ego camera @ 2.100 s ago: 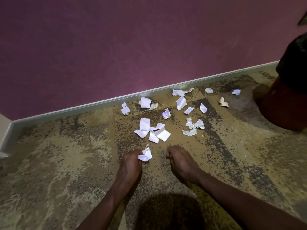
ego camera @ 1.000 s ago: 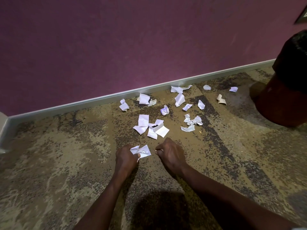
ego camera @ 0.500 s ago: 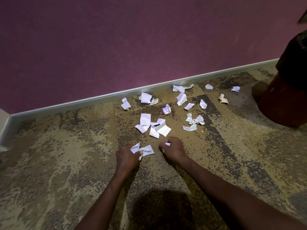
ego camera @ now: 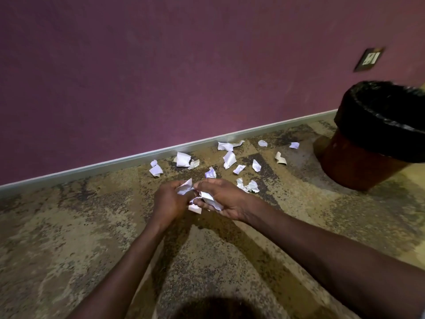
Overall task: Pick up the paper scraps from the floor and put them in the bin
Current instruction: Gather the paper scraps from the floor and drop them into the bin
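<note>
Left hand (ego camera: pixel 169 200) and right hand (ego camera: pixel 226 199) raised together above the carpet (ego camera: pixel 69 238), both grasping a bunch of gathered paper scraps (ego camera: pixel 208 199); left fingers pinching a white piece (ego camera: pixel 185 187), right palm cupped under the rest. Loose scraps (ego camera: pixel 229 159) scattered on the carpet along its far edge by the skirting (ego camera: pixel 115 162). Bin (ego camera: pixel 377 139) with black liner standing at the right edge, well apart from the hands.

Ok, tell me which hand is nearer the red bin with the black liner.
Right. The right hand sits left of the bin, holding paper scraps; the left hand is farther left.
</note>
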A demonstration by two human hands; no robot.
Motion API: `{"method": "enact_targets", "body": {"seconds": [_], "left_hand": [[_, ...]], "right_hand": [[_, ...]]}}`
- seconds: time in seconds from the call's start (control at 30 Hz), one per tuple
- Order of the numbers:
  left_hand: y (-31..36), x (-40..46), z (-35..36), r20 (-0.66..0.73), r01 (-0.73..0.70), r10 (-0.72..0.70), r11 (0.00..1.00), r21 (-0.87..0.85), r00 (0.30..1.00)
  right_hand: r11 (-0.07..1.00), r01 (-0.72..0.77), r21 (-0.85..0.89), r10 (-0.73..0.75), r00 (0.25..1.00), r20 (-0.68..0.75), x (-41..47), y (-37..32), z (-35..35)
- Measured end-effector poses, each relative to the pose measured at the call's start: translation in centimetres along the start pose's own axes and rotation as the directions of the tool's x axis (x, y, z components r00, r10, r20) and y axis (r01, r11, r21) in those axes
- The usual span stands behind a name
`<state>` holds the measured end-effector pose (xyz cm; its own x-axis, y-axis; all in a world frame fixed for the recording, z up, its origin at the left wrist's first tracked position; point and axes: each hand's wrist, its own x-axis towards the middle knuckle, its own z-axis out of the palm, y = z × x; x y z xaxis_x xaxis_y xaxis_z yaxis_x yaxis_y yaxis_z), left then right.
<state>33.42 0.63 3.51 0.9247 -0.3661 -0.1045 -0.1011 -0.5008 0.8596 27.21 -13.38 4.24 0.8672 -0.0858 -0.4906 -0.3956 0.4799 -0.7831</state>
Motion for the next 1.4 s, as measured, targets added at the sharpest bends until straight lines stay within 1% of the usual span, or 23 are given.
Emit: {"method": "enact_targets", "body": {"seconds": [0.1,0.17,0.23,0.3,0.37,0.43,0.53,0.6,0.67,0.73,0.8,0.87,0.93,1.0,1.07,1.1,1.13,1.2,1.23,1.27,1.33,1.4], "left_hand": [[3.4,0.5,-0.9,-0.052,-0.097,0.098,0.995,0.022,0.994],[5.9,1.0,-1.2,-0.081,-0.131,0.13,0.991,-0.016,0.988],[8.5,1.7,-1.5,-0.125,-0.133,0.13,0.991,-0.018,0.984],[10.9,2.5,-1.8,-0.174,-0.146,0.149,0.989,0.027,0.973],[13.4,3.0,-2.0,-0.224,-0.199,0.208,0.978,0.063,0.952],[15.7,3.3,-1.7,-0.243,-0.282,0.301,0.953,0.109,0.922],[18.9,3.6,0.1,-0.174,-0.384,0.418,0.902,0.2,0.892],[20.6,3.7,1.4,-0.131,-0.414,0.46,0.869,0.271,0.878],[22.1,3.8,2.4,-0.097,-0.469,0.535,0.803,0.367,0.839],[23.3,4.1,3.2,-0.035,-0.529,0.617,0.702,0.477,0.786],[24.7,4.7,4.1,0.026,-0.55,0.651,0.619,0.56,0.759],[26.4,5.1,5.7,0.077,-0.577,0.659,0.589,0.566,0.748],[28.3,4.9,8.2,0.112,-0.616,0.667,0.593,0.518,0.736],[30.1,4.6,11.2,0.107,-0.644,0.684,0.607,0.465,0.722],[32.0,4.5,14.3,0.094,-0.646,0.68,0.632,0.428,0.728],[33.2,4.6,15.9,0.123,-0.643,0.663,0.637,0.425,0.739],[34.3,4.7,17.5,0.18,-0.643,0.636,0.638,0.425,0.75],[36.7,4.7,20.7,0.32,-0.648,0.564,0.647,0.401,0.761],[37.8,4.5,22.2,0.381,-0.657,0.537,0.651,0.381,0.753],[39.0,4.2,23.7,0.427,-0.672,0.527,0.649,0.357,0.735],[41.0,3.4,26.0,0.463,-0.716,0.563,0.641,0.278,0.684],[42.3,2.3,27.8,0.443,-0.75,0.624,0.63,0.203,0.644]], "right_hand": [[0.996,0.028,-0.086,-0.024,0.999,0.045,-0.7,-3.5,1.3],[0.99,0.074,-0.124,-0.068,0.996,0.051,-1.1,-6.3,2.4],[0.975,0.127,-0.18,-0.124,0.992,0.029,-1.7,-9.3,3.7],[0.96,0.19,-0.204,-0.191,0.981,0.016,-2.4,-12.0,4.9],[0.948,0.248,-0.201,-0.255,0.967,-0.011,-3.1,-14.1,5.6],[0.931,0.319,-0.175,-0.334,0.941,-0.061,-4.0,-15.7,5.4],[0.912,0.4,-0.09,-0.409,0.901,-0.145,-5.5,-17.5,3.7],[0.907,0.421,-0.018,-0.418,0.895,-0.157,-6.4,-18.4,2.3],[0.898,0.43,0.097,-0.416,0.899,-0.138,-7.2,-19.4,0.8],[0.882,0.412,0.231,-0.402,0.911,-0.091,-7.8,-20.4,-0.8],[0.86,0.39,0.329,-0.4,0.916,-0.04,-8.2,-21.3,-2.7],[0.831,0.397,0.391,-0.418,0.908,-0.033,-8.4,-22.1,-5.0],[0.808,0.42,0.412,-0.446,0.894,-0.036,-9.0,-23.0,-7.6],[0.795,0.436,0.422,-0.46,0.887,-0.049,-10.1,-24.3,-10.5],[0.762,0.446,0.47,-0.449,0.887,-0.113,-11.0,-25.8,-13.7],[0.754,0.459,0.471,-0.439,0.884,-0.159,-11.4,-26.4,-15.5],[0.756,0.473,0.452,-0.435,0.88,-0.192,-11.9,-27.1,-17.1],[0.763,0.489,0.422,-0.446,0.872,-0.204,-13.2,-28.1,-20.2],[0.77,0.498,0.399,-0.447,0.867,-0.22,-13.9,-28.5,-21.7],[0.782,0.519,0.346,-0.444,0.853,-0.276,-14.6,-29.0,-23.4],[0.813,0.55,0.191,-0.434,0.791,-0.432,-15.9,-30.1,-27.0],[0.806,0.583,0.098,-0.445,0.708,-0.548,-16.6,-31.1,-31.0]]}}
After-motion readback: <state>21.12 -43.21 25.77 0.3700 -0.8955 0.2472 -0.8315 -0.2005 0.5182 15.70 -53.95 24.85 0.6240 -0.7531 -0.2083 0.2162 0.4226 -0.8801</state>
